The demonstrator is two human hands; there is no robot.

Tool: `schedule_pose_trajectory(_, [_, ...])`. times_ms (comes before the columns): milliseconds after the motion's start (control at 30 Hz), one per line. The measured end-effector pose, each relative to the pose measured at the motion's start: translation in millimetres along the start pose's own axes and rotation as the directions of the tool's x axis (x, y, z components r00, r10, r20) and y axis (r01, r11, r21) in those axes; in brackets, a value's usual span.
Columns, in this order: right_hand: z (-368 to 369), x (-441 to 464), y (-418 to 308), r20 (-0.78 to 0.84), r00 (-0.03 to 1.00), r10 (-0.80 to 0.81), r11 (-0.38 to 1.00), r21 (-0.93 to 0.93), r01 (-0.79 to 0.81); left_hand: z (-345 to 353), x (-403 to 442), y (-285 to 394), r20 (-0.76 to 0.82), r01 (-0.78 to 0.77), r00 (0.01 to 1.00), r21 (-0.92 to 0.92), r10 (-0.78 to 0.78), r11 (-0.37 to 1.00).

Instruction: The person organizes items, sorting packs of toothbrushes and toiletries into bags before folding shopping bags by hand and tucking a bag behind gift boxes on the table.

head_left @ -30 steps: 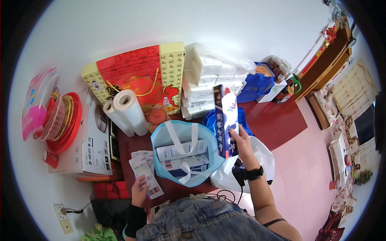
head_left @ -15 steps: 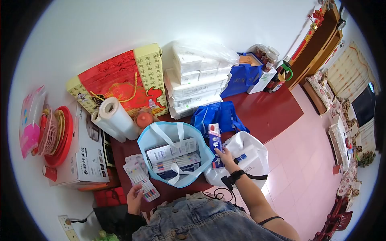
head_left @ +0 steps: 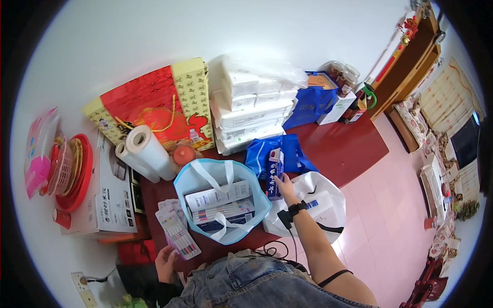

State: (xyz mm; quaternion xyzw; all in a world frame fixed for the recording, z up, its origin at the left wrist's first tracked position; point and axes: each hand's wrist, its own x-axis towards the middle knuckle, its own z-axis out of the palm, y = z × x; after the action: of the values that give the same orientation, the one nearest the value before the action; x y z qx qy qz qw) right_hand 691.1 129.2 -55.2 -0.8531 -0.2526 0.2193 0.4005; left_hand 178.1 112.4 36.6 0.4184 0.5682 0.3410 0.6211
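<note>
While right hand (head_left: 285, 189) grips blue box (head_left: 275, 165), left hand (head_left: 165, 262) at pen pack (head_left: 177, 232), pinch unclear.

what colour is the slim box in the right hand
The slim box is mostly dark blue with white characters; the head view shows it best.

The right arm (head_left: 319, 246) is extended forward and angled inward, left bare except for a thin dark strap (head_left: 335, 278) passed across its upper part. A dark band (head_left: 297, 208) is worn at the right wrist (head_left: 295, 203). The right hand (head_left: 285, 188) is closed in a grip. The left hand (head_left: 165, 263) is held lower and nearer the torso, its fingers partly curled and pointed forward. The left wrist is covered in black (head_left: 168, 293); the left elbow cannot be seen.
</note>
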Motion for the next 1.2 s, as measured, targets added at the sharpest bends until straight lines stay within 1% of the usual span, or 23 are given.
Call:
schedule_pose_trajectory(33, [1.3,0.7,-7.2,-0.017,0.999,-0.042,0.988,-0.147,0.039,-0.2,-2.7,1.4,-0.017,0.003,1.000,-0.004,-0.003,1.000])
schedule_pose_trajectory(67, [0.3,0.5,-13.6,0.001,0.999,-0.049,0.988,-0.148,0.048,0.9,-3.7,3.5,-0.016,-0.002,1.000,0.001,0.002,1.000])
schedule_pose_trajectory(133, [-25.6,-19.7,-74.7,0.033,0.950,-0.310,0.907,-0.289,0.306,5.0,-4.5,11.2,-0.029,-0.007,1.000,0.002,0.008,1.000])
schedule_pose_trajectory(200, [-34.7,-30.6,-119.1,0.109,0.873,-0.475,0.879,0.026,0.475,7.6,-3.8,17.0,-0.012,-0.044,0.999,0.027,0.044,0.999])
schedule_pose_trajectory(233, [-38.7,-40.4,-143.0,0.294,0.825,-0.483,0.875,0.129,0.466,7.6,-2.1,16.6,-0.016,-0.045,0.999,0.029,0.046,0.999])
schedule_pose_trajectory(267, [-41.4,-51.7,-164.3,0.461,0.740,-0.490,0.871,0.225,0.436,8.5,1.4,15.2,0.000,-0.076,0.997,0.018,0.076,0.997])
schedule_pose_trajectory(333, [-33.5,-78.5,-200.6,0.682,0.482,-0.550,0.788,0.233,0.570,13.1,5.2,17.6,0.018,-0.110,0.994,0.005,0.110,0.994])
schedule_pose_trajectory(400, [8.3,-90.9,-199.7,0.807,0.287,-0.516,0.664,0.165,0.730,18.9,5.7,22.9,0.067,-0.111,0.992,0.026,0.109,0.994])
schedule_pose_trajectory(533, [113.0,-96.5,-140.7,0.733,0.323,-0.599,0.578,0.116,0.808,23.2,6.0,24.3,0.109,-0.146,0.983,-0.003,0.145,0.989])
schedule_pose_trajectory(600, [127.9,-103.8,-135.5,0.480,0.342,-0.808,0.286,-0.190,0.939,23.0,2.5,27.1,0.110,-0.122,0.986,-0.046,0.126,0.991])
schedule_pose_trajectory(633, [128.6,-104.5,-139.8,0.482,0.334,-0.810,0.280,-0.183,0.942,22.5,0.3,29.1,0.101,-0.125,0.986,-0.048,0.129,0.991])
schedule_pose_trajectory(700, [122.9,-104.5,-151.0,0.749,0.333,-0.573,0.113,-0.330,0.937,20.1,-5.4,32.0,0.062,-0.134,0.989,-0.044,0.137,0.990])
schedule_pose_trajectory(733, [118.5,-104.6,-154.2,0.752,0.326,-0.573,0.108,-0.325,0.940,17.5,-8.0,31.8,0.055,-0.134,0.989,-0.047,0.137,0.990])
schedule_pose_trajectory(800, [104.4,-100.9,-161.0,0.746,0.375,-0.551,0.214,-0.308,0.927,11.7,-10.2,31.1,0.037,-0.144,0.989,-0.022,0.144,0.989])
schedule_pose_trajectory(833, [84.3,-103.8,-174.0,0.660,0.380,-0.648,0.239,-0.297,0.924,9.0,-10.3,29.0,0.028,-0.144,0.989,-0.029,0.145,0.989])
schedule_pose_trajectory(867, [65.5,-105.6,-186.5,0.666,0.372,-0.647,0.233,-0.293,0.927,6.3,-10.3,25.8,0.034,-0.145,0.989,-0.053,0.147,0.988])
schedule_pose_trajectory(933, [32.6,-111.7,-210.5,0.420,0.503,-0.755,0.592,0.109,0.798,7.0,-14.1,29.4,0.041,-0.143,0.988,-0.076,0.146,0.987])
schedule_pose_trajectory(967, [19.5,-119.5,-223.6,0.420,0.504,-0.755,0.593,0.109,0.798,12.7,-17.6,44.1,0.085,-0.114,0.990,-0.036,0.117,0.993])
schedule_pose_trajectory(1033, [-3.9,-137.2,-244.9,0.195,0.308,-0.931,0.356,0.309,0.882,24.1,-19.3,65.4,0.130,-0.087,0.988,0.009,0.085,0.996])
schedule_pose_trajectory(1067, [-8.4,-148.7,-250.6,0.193,0.310,-0.931,0.358,0.308,0.882,29.4,-18.6,72.8,0.285,0.076,0.959,-0.211,-0.013,0.974])
schedule_pose_trajectory(1100, [-8.0,-163.2,-255.5,0.166,0.187,-0.968,0.235,0.346,0.908,35.5,-18.7,81.8,0.448,0.264,0.891,-0.389,-0.070,0.883])
schedule_pose_trajectory(1133, [-6.6,-177.3,-259.4,0.134,0.062,-0.989,0.109,0.379,0.919,45.6,-23.5,98.4,0.449,0.263,0.891,-0.384,-0.070,0.885])
schedule_pose_trajectory(1200, [-3.8,-203.4,-262.1,0.228,-0.136,-0.964,-0.060,0.312,0.948,62.5,-36.4,127.5,0.425,0.410,0.888,-0.557,-0.177,0.722])
